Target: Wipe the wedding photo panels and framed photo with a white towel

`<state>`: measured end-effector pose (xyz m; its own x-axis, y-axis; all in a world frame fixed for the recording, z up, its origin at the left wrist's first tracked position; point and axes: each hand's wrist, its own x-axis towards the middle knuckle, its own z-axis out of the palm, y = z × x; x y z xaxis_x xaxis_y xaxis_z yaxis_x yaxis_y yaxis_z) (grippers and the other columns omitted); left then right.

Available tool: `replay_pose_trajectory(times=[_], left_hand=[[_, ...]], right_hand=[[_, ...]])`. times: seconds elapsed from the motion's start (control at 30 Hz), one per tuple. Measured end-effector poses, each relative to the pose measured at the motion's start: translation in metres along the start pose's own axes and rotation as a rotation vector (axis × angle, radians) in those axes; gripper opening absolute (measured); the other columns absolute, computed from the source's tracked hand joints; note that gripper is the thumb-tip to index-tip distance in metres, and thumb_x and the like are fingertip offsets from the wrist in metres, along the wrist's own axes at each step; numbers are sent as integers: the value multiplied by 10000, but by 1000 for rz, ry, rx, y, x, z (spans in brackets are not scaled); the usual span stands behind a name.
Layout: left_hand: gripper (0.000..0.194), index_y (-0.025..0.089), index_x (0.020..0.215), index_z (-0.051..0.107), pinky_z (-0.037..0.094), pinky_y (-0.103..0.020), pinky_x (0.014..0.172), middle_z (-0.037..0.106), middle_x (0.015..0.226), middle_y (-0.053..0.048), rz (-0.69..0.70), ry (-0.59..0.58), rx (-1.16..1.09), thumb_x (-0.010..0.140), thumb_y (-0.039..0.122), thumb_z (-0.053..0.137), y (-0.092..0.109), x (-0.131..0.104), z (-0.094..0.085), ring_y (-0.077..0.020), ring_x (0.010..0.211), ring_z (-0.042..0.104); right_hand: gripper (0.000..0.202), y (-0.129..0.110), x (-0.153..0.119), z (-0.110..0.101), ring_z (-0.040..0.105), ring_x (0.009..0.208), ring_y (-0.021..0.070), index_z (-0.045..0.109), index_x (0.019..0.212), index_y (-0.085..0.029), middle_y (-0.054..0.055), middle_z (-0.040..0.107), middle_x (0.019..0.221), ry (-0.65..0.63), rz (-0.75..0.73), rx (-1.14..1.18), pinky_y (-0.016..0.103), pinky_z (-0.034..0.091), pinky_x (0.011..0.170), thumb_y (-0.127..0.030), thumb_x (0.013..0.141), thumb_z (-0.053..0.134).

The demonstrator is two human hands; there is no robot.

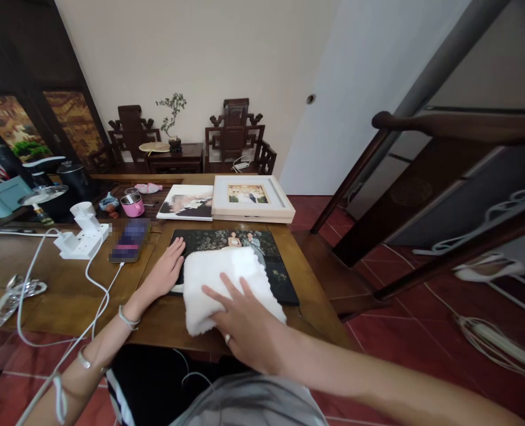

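A dark photo panel (284,278) showing two people in wedding clothes lies flat on the wooden table near its front right corner. My left hand (167,269) rests on the panel's left edge, fingers stretched out and holding nothing. Across the panel's lower middle spreads a fluffy white cloth (240,266) with a scalloped edge, covering part of the picture. On top of this cloth my right hand (249,325) lies with its fingers spread, pressing rather than visibly gripping. A ring shows on one finger. The cloth's near side overhangs the panel's front edge.
Behind the panel are a white-framed photo (249,195) and a flat print (186,202). To the left lie a phone (129,241), a white power strip (83,241) with cables, a pink cup (132,204) and a shiny silver object (14,302). A wooden chair (378,248) stands right.
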<state>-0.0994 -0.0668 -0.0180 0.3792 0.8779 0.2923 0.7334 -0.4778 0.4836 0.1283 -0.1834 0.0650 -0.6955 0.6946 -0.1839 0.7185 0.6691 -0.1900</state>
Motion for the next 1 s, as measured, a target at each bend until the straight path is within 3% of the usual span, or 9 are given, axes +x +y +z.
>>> replay_pose_trajectory(times=[0.27,0.4,0.53,0.77,0.9,1.0], left_hand=[[486,149,1398,428,211,-464,1177,364,1504,-100,31,20,-45,953,283,288,-6,-1,0,-210,1418,274],[487,140,1396,431,210,-458,1178,376,1497,-103,33,30,-50,946,263,293,-2,0,-1,-212,1417,278],[493,112,1382,447,207,-455,1179,378,1492,-124,13,27,-65,938,274,307,1,0,-2,-224,1414,283],[490,115,1354,484,223,-471,1171,387,1486,-120,-19,19,-67,917,267,324,-3,4,-1,-226,1408,298],[495,101,1357,477,222,-466,1173,384,1487,-130,-13,34,-46,916,245,305,-5,3,3,-220,1410,294],[492,113,1371,459,224,-466,1173,380,1491,-127,-22,45,-62,937,290,307,0,1,3,-224,1411,292]], right_hand=[[443,57,87,-16,244,1359,440,544,1311,-192,79,338,1520,181,97,-56,704,277,998,-167,904,371],[458,70,111,-20,256,1351,428,526,1327,-195,81,332,1522,212,120,-70,702,275,991,-161,901,363],[466,57,96,-10,213,1365,456,531,1324,-180,93,328,1523,229,121,-94,705,248,1008,-143,882,387],[374,9,13,13,117,1393,467,645,1155,-177,80,290,1540,125,19,-31,693,172,1076,-141,798,541],[381,19,-8,11,112,1411,419,656,1118,-185,52,300,1536,102,15,38,667,184,1091,-74,784,511],[419,40,8,4,140,1402,433,627,1184,-166,75,297,1536,150,101,10,680,200,1072,-63,810,469]])
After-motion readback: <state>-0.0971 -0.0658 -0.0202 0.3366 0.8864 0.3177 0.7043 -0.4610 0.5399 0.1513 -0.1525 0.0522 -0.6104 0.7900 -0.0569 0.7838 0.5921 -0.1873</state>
